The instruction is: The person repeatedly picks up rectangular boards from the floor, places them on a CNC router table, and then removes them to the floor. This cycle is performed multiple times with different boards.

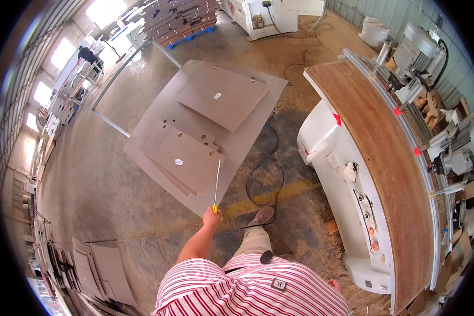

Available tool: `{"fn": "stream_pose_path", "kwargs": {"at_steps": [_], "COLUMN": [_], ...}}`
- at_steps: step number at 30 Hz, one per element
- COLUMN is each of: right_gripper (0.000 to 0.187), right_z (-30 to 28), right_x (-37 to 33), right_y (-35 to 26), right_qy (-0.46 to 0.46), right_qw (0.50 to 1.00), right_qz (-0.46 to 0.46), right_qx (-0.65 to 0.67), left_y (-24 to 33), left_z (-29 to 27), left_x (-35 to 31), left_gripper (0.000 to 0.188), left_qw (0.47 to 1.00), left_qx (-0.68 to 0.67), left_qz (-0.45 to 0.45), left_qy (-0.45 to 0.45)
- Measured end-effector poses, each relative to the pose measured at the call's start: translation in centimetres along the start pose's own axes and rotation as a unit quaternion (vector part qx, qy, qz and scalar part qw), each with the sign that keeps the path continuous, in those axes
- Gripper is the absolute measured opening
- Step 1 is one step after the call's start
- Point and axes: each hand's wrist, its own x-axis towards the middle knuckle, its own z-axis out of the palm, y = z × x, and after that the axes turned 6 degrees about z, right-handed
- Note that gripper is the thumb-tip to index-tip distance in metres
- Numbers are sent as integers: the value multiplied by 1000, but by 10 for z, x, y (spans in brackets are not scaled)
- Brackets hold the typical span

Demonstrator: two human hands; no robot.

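My left hand [211, 217] is closed round the yellow grip of a hand tool [216, 189] with a long, thin, pale shaft. The shaft points away from me, and its tip reaches the right edge of a stack of grey-brown panels [166, 147] with round holes. Whether the tip touches the panel, I cannot tell. Behind it, a second stack of panels [221, 97] lies on the same large board [253, 118]. Both stacks carry a small white label. My right hand [334, 285] hangs low at my right side, mostly hidden by my striped shirt, its fingers unclear.
On the right stands a long white machine [332, 168] with a brown wooden top [379, 158] and motors [424, 45] behind. A black hose [275, 197] loops over the floor near my shoe [263, 216]. More panels [102, 268] lean at lower left; stacked boards [179, 21] stand far back.
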Motion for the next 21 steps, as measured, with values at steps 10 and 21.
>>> {"fn": "stream_pose_path", "kwargs": {"at_steps": [10, 21], "right_gripper": [14, 20], "right_z": [-31, 255], "right_x": [69, -69], "right_y": [21, -30], "right_qy": [40, -103], "right_qw": [991, 978], "right_qz": [-29, -65], "right_qx": [-125, -171], "left_y": [-13, -42], "left_z": [60, 46], "left_x": [154, 281], "left_gripper": [37, 17], "left_qw": [995, 965], "left_qx": [-101, -249], "left_qz": [-7, -79], "left_qy": [-11, 33]}}
